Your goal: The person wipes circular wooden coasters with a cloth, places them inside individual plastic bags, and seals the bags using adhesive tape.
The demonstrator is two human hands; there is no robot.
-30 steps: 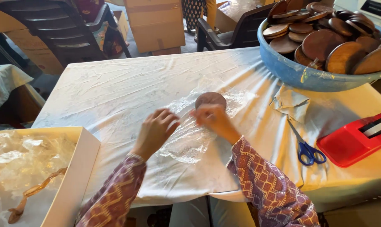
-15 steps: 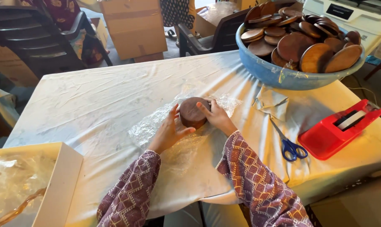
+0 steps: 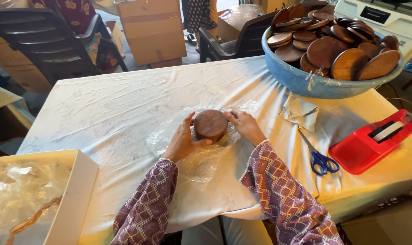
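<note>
A round dark wooden disc (image 3: 210, 124) stands tilted on its edge on a sheet of clear plastic wrap (image 3: 201, 159) spread over the white tablecloth (image 3: 115, 109). My left hand (image 3: 183, 140) cups the disc's left side with the thumb under it. My right hand (image 3: 243, 124) touches the disc's right edge and pinches the wrap there. Both sleeves are patterned purple and white.
A blue basin (image 3: 306, 81) full of several wooden discs sits at the far right. Blue-handled scissors (image 3: 319, 159), a folded cloth (image 3: 301, 113) and a red tape dispenser (image 3: 369, 143) lie to the right. An open white box (image 3: 74, 195) with plastic stands at the near left. Chairs and cardboard boxes are beyond the table.
The disc lay flat beyond my hands a second ago. Both hands have since lifted it onto its edge and hold it between them on the wrap.
</note>
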